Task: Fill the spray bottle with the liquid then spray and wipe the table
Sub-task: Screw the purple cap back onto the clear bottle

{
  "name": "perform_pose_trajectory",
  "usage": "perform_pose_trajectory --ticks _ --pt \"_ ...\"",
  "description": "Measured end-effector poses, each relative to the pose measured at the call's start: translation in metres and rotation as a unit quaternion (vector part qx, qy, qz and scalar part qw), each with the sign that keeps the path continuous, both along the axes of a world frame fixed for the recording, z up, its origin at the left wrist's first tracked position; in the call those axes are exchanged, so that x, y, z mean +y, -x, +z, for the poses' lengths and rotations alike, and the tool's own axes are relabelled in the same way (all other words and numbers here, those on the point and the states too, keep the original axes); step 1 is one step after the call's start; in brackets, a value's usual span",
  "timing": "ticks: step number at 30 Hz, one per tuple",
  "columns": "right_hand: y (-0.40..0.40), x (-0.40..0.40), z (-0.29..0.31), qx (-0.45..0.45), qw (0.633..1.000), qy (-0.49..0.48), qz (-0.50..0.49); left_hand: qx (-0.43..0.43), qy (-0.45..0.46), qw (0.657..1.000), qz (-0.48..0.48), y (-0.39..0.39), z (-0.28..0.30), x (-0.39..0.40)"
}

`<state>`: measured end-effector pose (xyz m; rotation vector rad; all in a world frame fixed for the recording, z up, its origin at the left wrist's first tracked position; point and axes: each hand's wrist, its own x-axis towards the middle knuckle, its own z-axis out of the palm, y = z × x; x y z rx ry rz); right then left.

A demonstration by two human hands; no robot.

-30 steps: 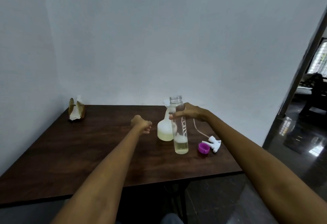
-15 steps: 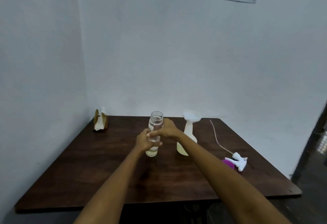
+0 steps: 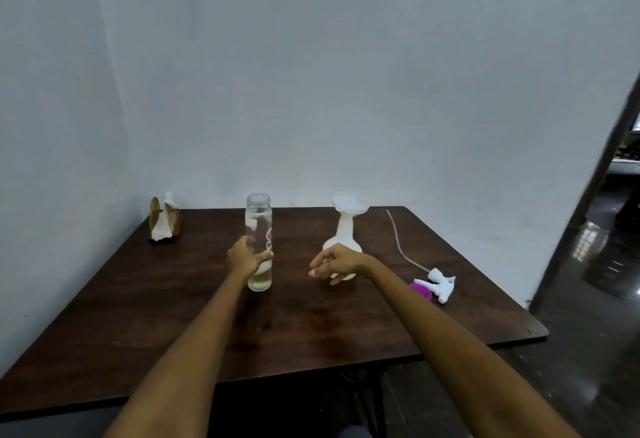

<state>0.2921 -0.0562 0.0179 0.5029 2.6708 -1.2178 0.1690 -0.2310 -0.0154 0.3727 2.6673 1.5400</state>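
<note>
Two hands work over the dark table (image 3: 138, 326). Left hand (image 3: 246, 257) grips the upright clear bottle (image 3: 258, 229), uncapped. Right hand (image 3: 334, 262) hangs loosely spread, empty, before the funnel-topped spray bottle (image 3: 343, 240). Spray head (image 3: 437, 284) and purple cap (image 3: 420, 290) lie right.

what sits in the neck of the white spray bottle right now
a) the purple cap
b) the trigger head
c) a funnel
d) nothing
c: a white funnel sits in the spray bottle, while the trigger head and purple cap lie on the table.
</note>
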Motion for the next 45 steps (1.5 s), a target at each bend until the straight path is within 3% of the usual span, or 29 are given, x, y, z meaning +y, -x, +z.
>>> perform_pose_trajectory --ticks 3,6,12,15,22,26,30,33,36,40,45 --pt "-0.025 0.029 -0.002 0.026 0.984 -0.159 -0.073 0.0 -0.003 1.0 0.003 -0.002 0.001 0.001" --pt "-0.05 0.056 -0.007 -0.037 0.941 -0.316 -0.117 -0.001 -0.003 1.0 0.007 -0.001 0.001 0.001" --pt "-0.085 0.078 -0.02 -0.12 0.896 -0.39 -0.175 -0.009 -0.008 1.0 0.001 0.004 -0.003 0.002" --pt "-0.09 0.082 -0.025 -0.182 0.884 -0.405 -0.147 -0.014 -0.006 1.0 -0.006 0.008 -0.004 -0.001" --pt "-0.082 0.085 -0.028 -0.227 0.84 -0.486 -0.077 -0.04 -0.015 0.999 -0.033 0.018 -0.005 -0.005" --pt "-0.069 0.071 -0.013 -0.169 0.887 -0.423 -0.07 -0.051 -0.029 0.997 -0.047 0.017 -0.004 -0.006" --pt "-0.054 0.045 0.014 -0.173 0.959 -0.224 -0.017 -0.06 -0.029 0.996 -0.057 0.016 -0.001 -0.006" --pt "-0.041 0.021 0.024 -0.154 0.982 -0.11 0.024 -0.065 -0.014 0.995 -0.073 0.015 0.003 -0.008" --pt "-0.023 -0.004 0.034 -0.091 0.993 -0.04 0.066 -0.068 0.019 0.993 -0.092 0.016 0.006 -0.01" --pt "0.003 -0.025 0.046 0.057 0.994 -0.046 0.08 -0.071 0.062 0.988 -0.121 0.026 0.006 -0.012" --pt "0.032 -0.046 0.067 0.292 0.956 -0.011 0.026 -0.012 -0.008 1.0 -0.007 0.003 0.018 -0.005"
